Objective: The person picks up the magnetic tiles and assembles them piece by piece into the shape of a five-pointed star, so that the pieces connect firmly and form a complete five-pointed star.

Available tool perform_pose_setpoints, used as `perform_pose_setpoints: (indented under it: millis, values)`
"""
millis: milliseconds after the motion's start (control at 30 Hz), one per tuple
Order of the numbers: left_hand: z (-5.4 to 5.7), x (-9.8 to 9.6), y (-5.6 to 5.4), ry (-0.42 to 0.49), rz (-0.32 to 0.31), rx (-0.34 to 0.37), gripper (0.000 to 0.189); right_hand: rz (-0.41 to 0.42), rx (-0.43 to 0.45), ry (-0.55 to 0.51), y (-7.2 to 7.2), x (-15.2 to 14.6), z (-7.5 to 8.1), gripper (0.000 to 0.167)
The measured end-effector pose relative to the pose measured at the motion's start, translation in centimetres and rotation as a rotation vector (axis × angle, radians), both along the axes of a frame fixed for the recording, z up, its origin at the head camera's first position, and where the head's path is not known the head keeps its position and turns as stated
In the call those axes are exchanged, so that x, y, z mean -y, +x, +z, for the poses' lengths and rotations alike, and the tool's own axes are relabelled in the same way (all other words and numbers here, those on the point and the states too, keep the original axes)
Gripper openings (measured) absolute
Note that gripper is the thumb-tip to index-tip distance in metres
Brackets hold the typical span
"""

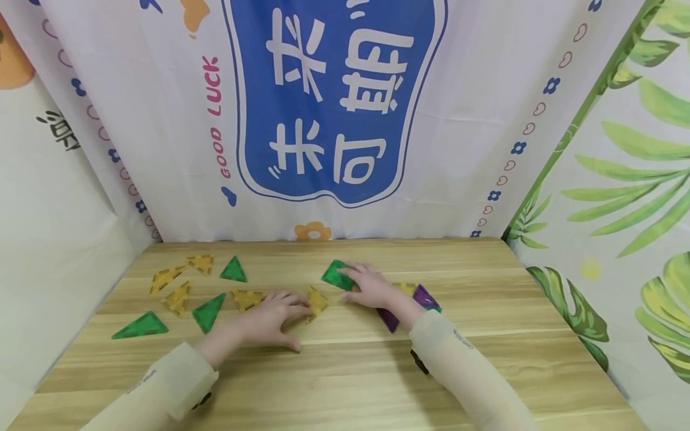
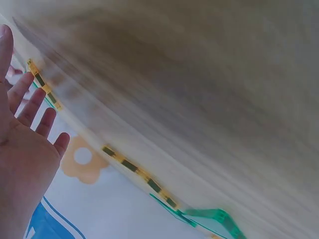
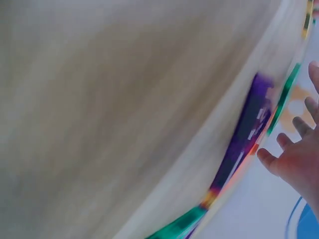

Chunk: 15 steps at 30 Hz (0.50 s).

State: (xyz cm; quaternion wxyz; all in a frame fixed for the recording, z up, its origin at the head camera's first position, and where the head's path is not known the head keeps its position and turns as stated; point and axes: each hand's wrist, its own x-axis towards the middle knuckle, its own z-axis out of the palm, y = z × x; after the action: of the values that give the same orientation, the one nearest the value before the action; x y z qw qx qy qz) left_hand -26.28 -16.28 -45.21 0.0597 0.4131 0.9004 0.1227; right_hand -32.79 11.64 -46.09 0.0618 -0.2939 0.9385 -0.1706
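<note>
My left hand (image 1: pixel 272 320) is over the middle of the wooden table, fingers spread and loosely bent. Its fingertips are at a yellow triangular tile (image 1: pixel 318 303); whether they touch it I cannot tell. The left wrist view shows the fingers (image 2: pixel 32 105) apart, holding nothing. Farther right, my right hand (image 1: pixel 371 287) reaches over a see-through green tile (image 1: pixel 335 274), fingertips on or just above its right side. Extended, separate fingers (image 3: pixel 301 126) show in the right wrist view. Beneath and beside the right wrist, partly hidden, lie purple tiles (image 1: pixel 389 320) and a yellow tile (image 1: pixel 405 288).
Left of my left hand lie scattered yellow tiles (image 1: pixel 178 299) and green triangles (image 1: pixel 209 312), one green triangle (image 1: pixel 141 325) near the left edge. A printed curtain (image 1: pixel 453 179) hangs behind the wooden table (image 1: pixel 345 383), with more cloth at both sides.
</note>
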Motion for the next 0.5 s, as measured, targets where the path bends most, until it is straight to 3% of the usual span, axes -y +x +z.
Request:
perform_pose_setpoints:
  millis: [200, 500]
  values:
    - [0.5, 0.2, 0.5, 0.004, 0.001, -0.029, 0.077, 0.120, -0.096, 0.012, 2.1, 1.8, 0.5, 0.061]
    - [1.4, 5.7, -0.3, 0.103, 0.229, -0.081, 0.075, 0.244, -0.088, 0.082, 5.2, 3.0, 0.3, 0.057]
